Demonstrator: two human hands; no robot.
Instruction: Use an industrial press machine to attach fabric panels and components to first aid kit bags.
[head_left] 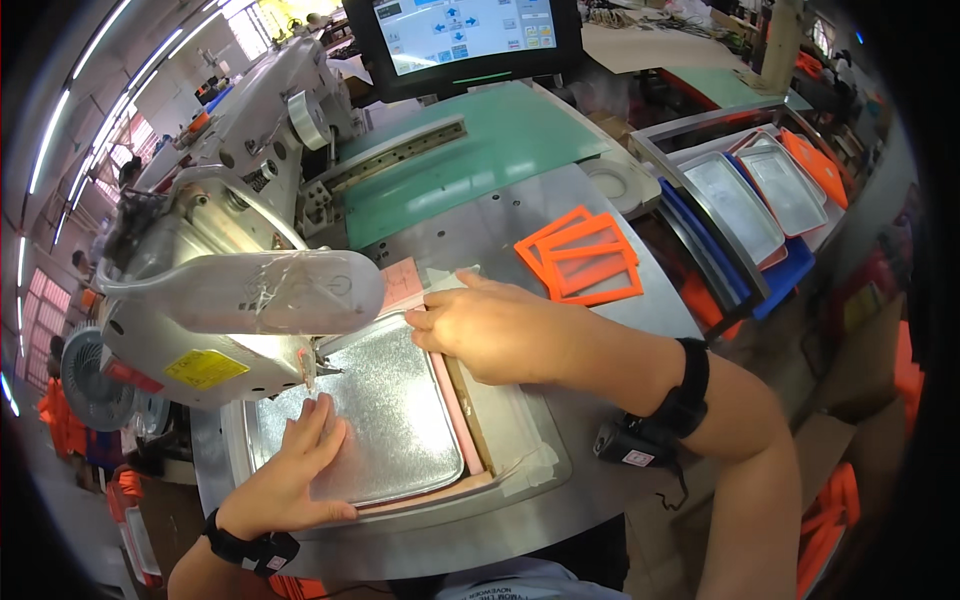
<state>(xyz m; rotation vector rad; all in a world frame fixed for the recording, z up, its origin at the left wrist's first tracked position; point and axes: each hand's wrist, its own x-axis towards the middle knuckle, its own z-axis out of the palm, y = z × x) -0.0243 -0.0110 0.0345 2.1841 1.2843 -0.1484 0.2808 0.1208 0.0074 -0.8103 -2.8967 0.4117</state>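
A silvery rectangular panel point(390, 410) with rounded corners lies flat on the sewing machine's bed, inside a pale pink border strip point(455, 410). My left hand point(295, 465) rests on the panel's near left part, fingers stretched out and thumb spread toward the near edge. At the far right corner, my right hand point(490, 325) touches the panel's edge and strip with bent, slightly parted fingertips; its palm side is hidden. The needle area point(312, 375) of the machine head point(210, 350) stands just beyond my left fingertips. A clear plastic cover point(270, 290) hangs over the far left part of the panel.
Several orange frames point(590, 258) lie on the metal table to the right. Beyond them a rack point(690, 170) holds silvery panels and blue and orange pieces. A lit screen point(460, 35) stands at the back, behind a green surface point(480, 150). A fan point(100, 378) is at left.
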